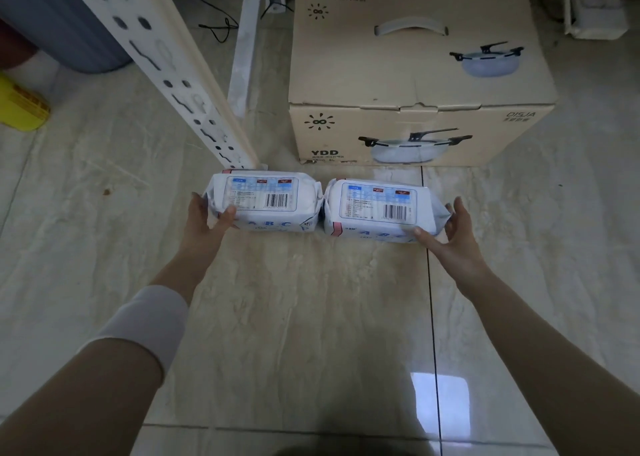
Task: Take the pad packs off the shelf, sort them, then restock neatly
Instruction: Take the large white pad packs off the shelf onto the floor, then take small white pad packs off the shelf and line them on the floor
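Floor (311, 300), packs end to end and touching: left hand (202, 218) grip closed round left pack (263, 199) outer end, right hand (450, 234) grip spread open against right pack (377, 206); advise squaring ends, labels matching, before restocking.

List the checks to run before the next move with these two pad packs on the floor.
1. Left hand grips the left pack, thumb on top, fingers round its end: ok.
2. Right hand grips the right pack: not ok. The thumb touches the front edge and the fingers are spread beside the end.
3. Packs side by side, ends touching, barcode labels up: ok.
4. Packs are the same sort: cannot tell. Both show ABC print, but the fine print is unreadable.
5. Shelf space is free: cannot tell. Only the shelf upright shows.
6. Cardboard box stands clear behind the packs: ok.
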Demonstrator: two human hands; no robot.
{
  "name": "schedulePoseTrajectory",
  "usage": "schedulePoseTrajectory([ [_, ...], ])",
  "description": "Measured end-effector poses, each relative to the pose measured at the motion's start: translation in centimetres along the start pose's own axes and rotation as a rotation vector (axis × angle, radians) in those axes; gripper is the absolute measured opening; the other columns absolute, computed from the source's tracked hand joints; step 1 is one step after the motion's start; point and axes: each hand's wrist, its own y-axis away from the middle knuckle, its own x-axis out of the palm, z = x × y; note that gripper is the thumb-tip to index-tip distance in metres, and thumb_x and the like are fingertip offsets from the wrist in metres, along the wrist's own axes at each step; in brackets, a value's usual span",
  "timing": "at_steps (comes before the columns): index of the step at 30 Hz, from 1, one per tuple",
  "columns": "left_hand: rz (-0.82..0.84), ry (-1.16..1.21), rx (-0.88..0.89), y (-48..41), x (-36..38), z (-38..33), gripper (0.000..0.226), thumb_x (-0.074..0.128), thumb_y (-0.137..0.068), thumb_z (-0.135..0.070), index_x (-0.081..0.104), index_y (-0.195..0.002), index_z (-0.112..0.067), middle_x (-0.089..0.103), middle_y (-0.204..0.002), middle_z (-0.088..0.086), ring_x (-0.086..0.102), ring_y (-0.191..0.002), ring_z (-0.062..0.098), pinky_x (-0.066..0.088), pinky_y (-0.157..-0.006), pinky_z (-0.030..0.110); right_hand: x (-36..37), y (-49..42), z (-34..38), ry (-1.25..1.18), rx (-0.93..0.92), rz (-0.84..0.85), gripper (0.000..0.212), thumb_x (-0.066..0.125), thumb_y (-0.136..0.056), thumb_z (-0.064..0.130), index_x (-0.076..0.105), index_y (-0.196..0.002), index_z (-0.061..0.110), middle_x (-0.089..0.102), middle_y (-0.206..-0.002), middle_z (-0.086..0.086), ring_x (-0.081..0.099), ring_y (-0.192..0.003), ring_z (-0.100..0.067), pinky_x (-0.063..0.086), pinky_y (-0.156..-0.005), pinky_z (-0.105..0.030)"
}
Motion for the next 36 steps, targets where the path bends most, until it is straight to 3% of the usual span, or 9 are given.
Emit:
schedulePoseTrajectory([
  [3,-0.178,-0.202,-0.243,4.5,0.3,-3.9,0.077,0.048,-0.094,-0.04,0.006,-0.149,-0.007,0.012,-0.156,0.008,0.014,-0.143,0.02,0.014,-0.108,0.022,-0.8,4.1,3.2,0.169,0.1,-0.087,0.096,0.068,-0.079,0.037,0.006,-0.148,0.014,0.014,-0.156,-0.002,0.019,-0.141,-0.016,0.022,-0.104,-0.023],
  [5,-0.135,-0.293,-0.282,8.6,0.2,-7.8,0.072,0.048,-0.095,-0.037,0.01,-0.149,-0.009,0.016,-0.156,0.009,0.016,-0.143,0.027,0.013,-0.114,0.032,-1.4,8.0,6.4,0.281,0.1,-0.116,0.087,0.066,-0.083,0.032,0.013,-0.148,0.009,0.018,-0.155,-0.006,0.02,-0.141,-0.019,0.021,-0.109,-0.024],
  [8,0.041,-0.469,-0.308,15.0,-0.1,-15.6,0.066,0.047,-0.095,-0.037,0.016,-0.148,-0.013,0.023,-0.154,0.007,0.018,-0.142,0.031,0.01,-0.116,0.04,-2.8,14.6,12.4,0.538,0.095,0.001,0.082,0.062,-0.086,0.034,0.014,-0.147,0.008,0.017,-0.154,-0.009,0.015,-0.143,-0.023,0.022,-0.114,-0.035],
  [12,0.253,-0.761,-0.162,23.5,-1.0,-27.5,0.061,0.04,-0.097,-0.037,0.016,-0.148,-0.013,0.015,-0.156,0.008,0.011,-0.144,0.021,0.002,-0.117,0.039,-6.2,23.9,22.6,0.759,0.026,0.121,0.076,0.055,-0.09,0.038,0.014,-0.147,0.01,0.015,-0.155,-0.009,0.008,-0.144,-0.024,0.022,-0.113,-0.038],
  [16,0.309,-0.894,-0.103,31.1,-3.5,-39.0,0.054,0.038,-0.098,-0.035,0.022,-0.146,-0.015,0.027,-0.152,0.007,0.018,-0.143,0.019,0.009,-0.117,0.038,-10.5,32.6,32.9,0.916,-0.029,0.2,0.067,0.049,-0.093,0.036,0.016,-0.146,0.011,0.017,-0.154,-0.01,0.009,-0.144,-0.024,0.018,-0.115,-0.037],
  [22,0.272,-0.951,0.02,40.4,-6.5,-50.5,0.046,0.039,-0.097,-0.034,0.036,-0.14,-0.018,0.045,-0.139,0.004,0.039,-0.13,0.019,0.02,-0.114,0.035,-15.5,41.3,42.7,1.014,-0.113,0.217,0.062,0.048,-0.093,0.037,0.022,-0.145,0.013,0.03,-0.149,-0.007,0.011,-0.144,-0.022,0.017,-0.114,-0.033],
  [29,0.17,-0.969,0.133,47.0,-6.1,-59.4,0.041,0.044,-0.095,-0.033,0.047,-0.132,-0.018,0.053,-0.129,0.007,0.049,-0.118,0.025,0.036,-0.098,0.033,-21.9,46.4,49.8,1.003,-0.264,0.146,0.058,0.053,-0.091,0.035,0.032,-0.141,0.013,0.038,-0.14,-0.01,0.033,-0.133,-0.025,0.028,-0.105,-0.033],
  [36,0.093,-0.897,0.32,51.1,-4.5,-69.9,0.044,0.043,-0.095,-0.032,0.04,-0.138,-0.018,0.046,-0.139,0.007,0.043,-0.125,0.026,0.031,-0.105,0.034,-29.2,49.0,55.5,0.931,-0.39,-0.009,0.057,0.054,-0.09,0.036,0.035,-0.14,0.015,0.039,-0.142,-0.009,0.03,-0.136,-0.026,0.029,-0.106,-0.034],
])
